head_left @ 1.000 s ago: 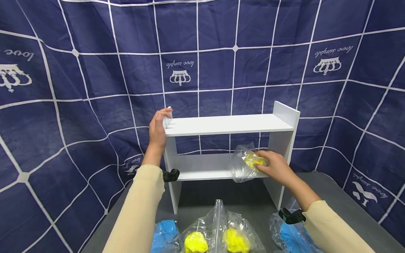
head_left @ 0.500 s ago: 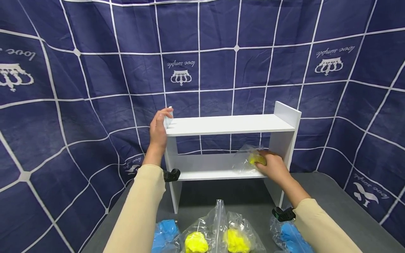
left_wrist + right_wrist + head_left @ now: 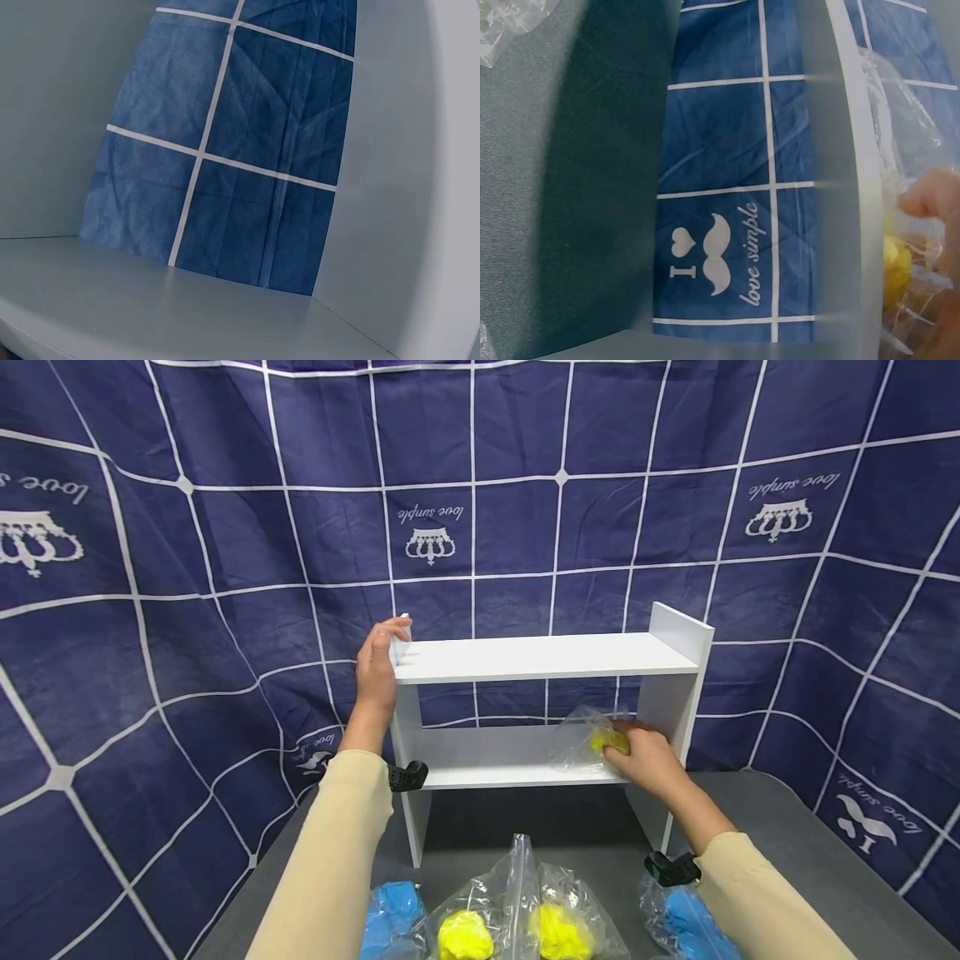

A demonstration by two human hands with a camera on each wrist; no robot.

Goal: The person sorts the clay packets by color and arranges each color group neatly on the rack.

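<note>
A small white two-tier shelf unit [image 3: 525,658] stands ahead of me in the head view. My left hand [image 3: 375,672] grips the top of its left side panel, fingers bent over the edge. On the lower board [image 3: 480,772], toward the right end, my right hand [image 3: 654,764] holds a clear plastic bag [image 3: 573,745] with a yellow lump [image 3: 607,742] inside. The right wrist view shows my fingers [image 3: 934,195] around that bag, the yellow lump [image 3: 896,270] beside the board's front edge. Only the shelf's inner corner [image 3: 330,315] and the cloth appear in the left wrist view.
Two clear bags with yellow lumps [image 3: 465,935] [image 3: 561,931] lie on the grey table [image 3: 525,814] in front of the shelf. Bagged blue items lie to their left [image 3: 393,914] and right [image 3: 693,922]. A navy checked cloth [image 3: 517,527] hangs behind.
My right hand has moved the bag with the yellow lump slightly back and down onto the lower board, its forearm shifting left. My left hand has stayed on the side panel.
</note>
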